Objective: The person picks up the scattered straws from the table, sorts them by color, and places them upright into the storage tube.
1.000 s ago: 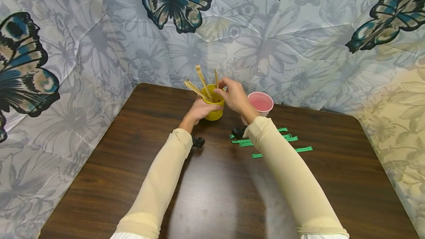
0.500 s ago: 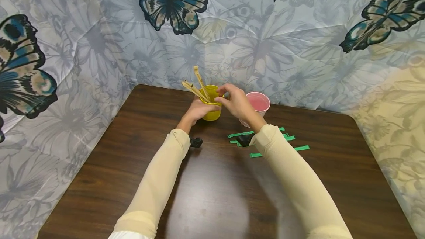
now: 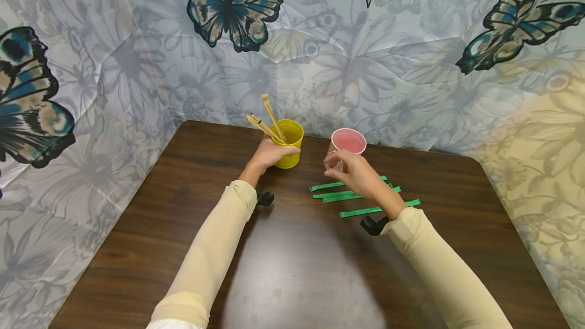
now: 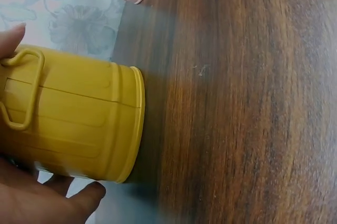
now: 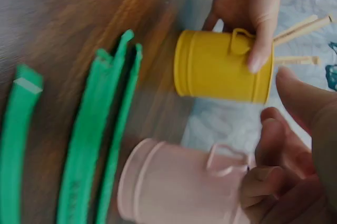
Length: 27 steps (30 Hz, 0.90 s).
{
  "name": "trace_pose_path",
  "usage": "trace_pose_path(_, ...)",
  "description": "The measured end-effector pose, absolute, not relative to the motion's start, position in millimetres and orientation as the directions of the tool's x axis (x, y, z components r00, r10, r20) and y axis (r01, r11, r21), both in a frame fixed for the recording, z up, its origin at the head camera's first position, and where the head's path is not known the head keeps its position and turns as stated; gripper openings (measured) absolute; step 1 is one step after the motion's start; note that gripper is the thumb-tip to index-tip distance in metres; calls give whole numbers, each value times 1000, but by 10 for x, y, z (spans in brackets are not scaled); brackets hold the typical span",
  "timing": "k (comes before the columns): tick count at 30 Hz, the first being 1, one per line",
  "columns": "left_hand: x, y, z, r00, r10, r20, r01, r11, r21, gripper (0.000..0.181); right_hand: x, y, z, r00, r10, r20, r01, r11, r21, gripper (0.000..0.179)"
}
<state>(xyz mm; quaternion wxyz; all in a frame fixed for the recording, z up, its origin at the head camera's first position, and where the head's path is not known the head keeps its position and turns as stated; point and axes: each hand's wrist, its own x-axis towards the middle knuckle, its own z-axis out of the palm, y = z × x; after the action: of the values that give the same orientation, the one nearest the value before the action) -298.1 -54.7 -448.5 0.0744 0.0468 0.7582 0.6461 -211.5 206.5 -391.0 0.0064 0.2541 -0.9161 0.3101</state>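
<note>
My left hand (image 3: pixel 271 154) grips a yellow metal cup (image 3: pixel 289 159) by its side, the thumb along the front below the rim. In the left wrist view, a wire handle shows on the yellow cup's (image 4: pixel 73 113) wall. Several thin tan stick packets (image 3: pixel 261 125) lean out of it toward the left. My right hand (image 3: pixel 358 172) hovers in front of a pink cup (image 3: pixel 349 142), its fingers loosely bent. In the right wrist view, the thumb and forefinger stand apart with nothing between them, and the hand overlaps the pink cup's (image 5: pixel 179 182) upper end.
Several green stick packets (image 3: pixel 361 211) lie on the dark wooden table (image 3: pixel 292 278), in front of the pink cup and under the right forearm. A butterfly-print cloth (image 3: pixel 388 90) hangs behind the table's far edge. Each wrist wears a black camera mount (image 3: pixel 375 225).
My right hand has let go of a tan stick packet at the yellow cup and drawn back to the right, toward the pink cup. The left hand keeps its grip.
</note>
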Motion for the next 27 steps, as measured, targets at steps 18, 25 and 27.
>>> trace_pose_path(18,-2816,-570,-4388,-992,89,-94,-78,169,982,107,-1759,2698,-4245,-868,-487,-101,-382,784,-490,25)
trace_pose_path(25,-2648,-626,-4332,-991,73,-108,-90,212,973,116,-1730,2801,-4380,-875,-474,-100,-380,799,-467,24)
trace_pose_path(27,-2594,-647,-4325,-989,60,-132,-115,231,966,114,-1717,2827,-4401,-874,-476,-97,-385,800,-460,24)
